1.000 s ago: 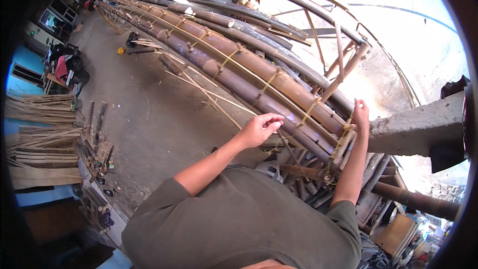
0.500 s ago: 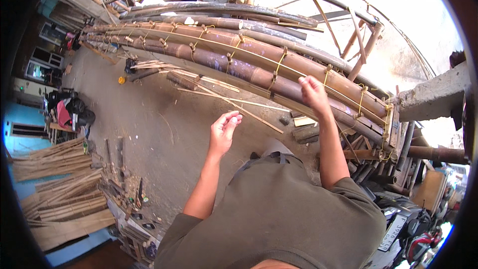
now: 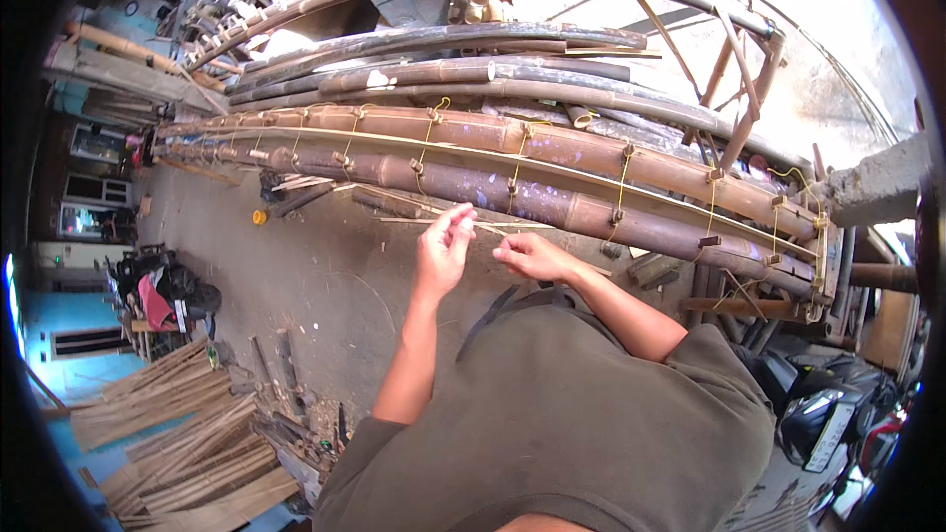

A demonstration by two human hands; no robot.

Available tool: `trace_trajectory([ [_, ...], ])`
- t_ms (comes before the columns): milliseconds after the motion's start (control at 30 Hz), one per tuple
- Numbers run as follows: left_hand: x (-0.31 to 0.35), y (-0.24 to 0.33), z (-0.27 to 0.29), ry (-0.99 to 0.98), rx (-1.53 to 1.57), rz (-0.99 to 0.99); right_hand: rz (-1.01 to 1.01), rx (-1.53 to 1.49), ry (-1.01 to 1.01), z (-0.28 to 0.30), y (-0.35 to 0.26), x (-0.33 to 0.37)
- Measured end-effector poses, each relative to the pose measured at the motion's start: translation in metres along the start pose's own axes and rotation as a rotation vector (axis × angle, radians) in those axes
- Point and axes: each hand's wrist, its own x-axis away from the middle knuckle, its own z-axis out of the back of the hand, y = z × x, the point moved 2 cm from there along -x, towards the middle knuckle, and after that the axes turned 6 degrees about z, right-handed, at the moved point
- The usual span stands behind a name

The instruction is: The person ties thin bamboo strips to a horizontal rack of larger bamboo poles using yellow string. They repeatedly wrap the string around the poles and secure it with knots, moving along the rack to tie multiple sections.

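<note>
My left hand [image 3: 445, 254] is raised in front of my chest, its thumb and fingertips pinched together. Close by on its right, lower down, my right hand [image 3: 534, 257] is also closed in a pinch. Whatever lies in either pinch is too thin or hidden to make out. Just beyond both hands runs a long brown bamboo pole [image 3: 537, 199] with purplish blotches. Parallel to it, farther off, is a second bamboo pole [image 3: 581, 151]. Yellow cord [image 3: 625, 183] loops between short wooden pegs on the two poles, and a thin bamboo strip lies lengthwise between them.
More bamboo poles [image 3: 414, 76] lie behind the frame, with a curved bamboo rail beyond. A concrete beam [image 3: 877, 182] stands at the right, above a parked motorcycle [image 3: 818, 424]. At the left are split bamboo slats [image 3: 202, 453] and another motorcycle [image 3: 168, 291].
My right hand has come down and left, from over the bamboo poles to beside my left hand. The view has shifted a little.
</note>
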Motion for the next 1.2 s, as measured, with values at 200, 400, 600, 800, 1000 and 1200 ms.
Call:
trace_trajectory([
  [200, -0.103, 0.017, 0.001, -0.056, -0.692, -0.508, -0.050, -0.400, 0.264, -0.002, -0.010, -0.059],
  [400, -0.166, -0.018, -0.035, -0.531, -0.840, -0.542, 0.041, -1.418, 0.846, -0.024, -0.005, -0.044],
  [600, -0.168, -0.018, -0.053, -0.418, -0.786, -0.689, 0.874, -1.234, 1.451, -0.017, -0.047, -0.077],
  [800, -0.178, -0.034, -0.047, -0.464, -0.790, -0.619, -0.100, 1.158, 1.136, 0.070, -0.123, -0.124],
  [1000, -0.192, -0.047, -0.047, -0.517, -0.577, -0.530, 0.294, -0.154, 0.868, 0.091, -0.131, -0.107],
  [1200, -0.176, -0.017, -0.055, -0.468, -0.631, -0.536, 0.351, 0.650, 0.845, -0.042, -0.020, -0.051],
])
